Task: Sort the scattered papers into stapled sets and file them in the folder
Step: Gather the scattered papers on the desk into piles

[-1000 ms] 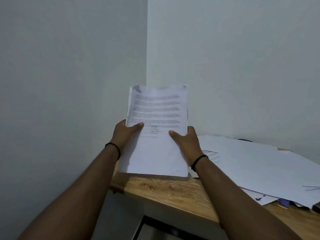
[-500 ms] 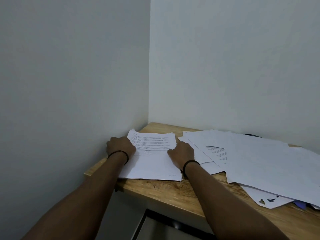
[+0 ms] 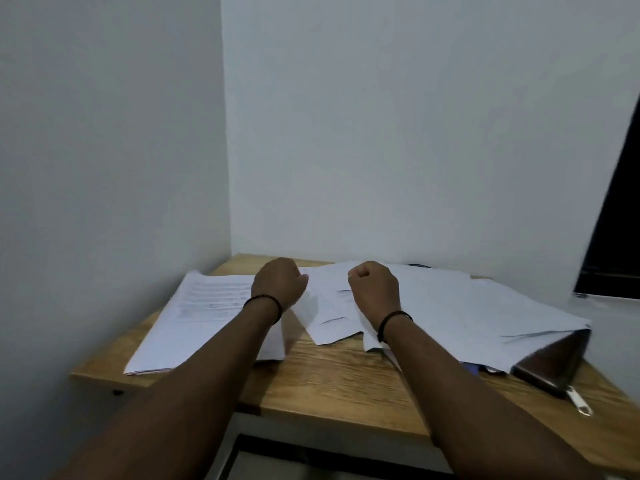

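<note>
A squared stack of printed pages (image 3: pixel 204 320) lies flat at the left end of the wooden desk (image 3: pixel 332 379). My left hand (image 3: pixel 278 282) hovers just past the stack's right edge, fingers curled, holding nothing. My right hand (image 3: pixel 374 289) is curled the same way over the scattered loose sheets (image 3: pixel 450 306) that spread across the desk's middle and right. Whether the fingertips touch the sheets is hidden. A dark brown folder (image 3: pixel 554 362) pokes out from under those sheets at the right front.
Walls meet in a corner behind the desk's left end. A small metal object (image 3: pixel 578 403) lies by the folder's near corner. A dark panel (image 3: pixel 613 237) stands at the far right. Something blue (image 3: pixel 472 368) shows under the sheets.
The stack went from held upright in both hands to lying flat on the desk. Both hands let go of it and moved right over the loose sheets.
</note>
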